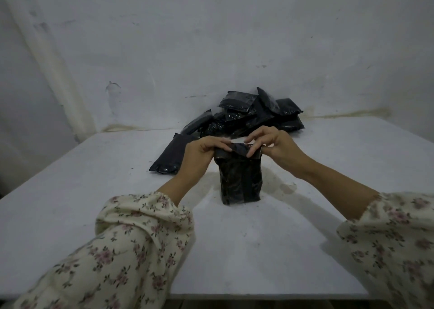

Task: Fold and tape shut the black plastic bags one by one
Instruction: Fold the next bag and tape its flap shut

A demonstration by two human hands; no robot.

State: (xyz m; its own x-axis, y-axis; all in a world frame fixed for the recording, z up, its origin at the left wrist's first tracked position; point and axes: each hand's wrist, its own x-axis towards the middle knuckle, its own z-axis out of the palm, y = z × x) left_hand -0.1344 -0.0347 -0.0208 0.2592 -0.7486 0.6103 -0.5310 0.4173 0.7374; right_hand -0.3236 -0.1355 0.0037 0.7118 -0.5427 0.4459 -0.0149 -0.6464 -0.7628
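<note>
Black bag [239, 179] upright, top pinched between both hands

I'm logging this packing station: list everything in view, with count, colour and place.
held bag: one, black, upright mid-table, top folded
flat bag: one, black, lying back left of it
pile: several bags, black, against the wall; count unclear
table: one, white, under everything
wall: one, white, behind
sleeves: two, cream floral, bottom corners
left hand: one, pinching the held bag's top, left end
right hand: one, pinching its right end
</note>
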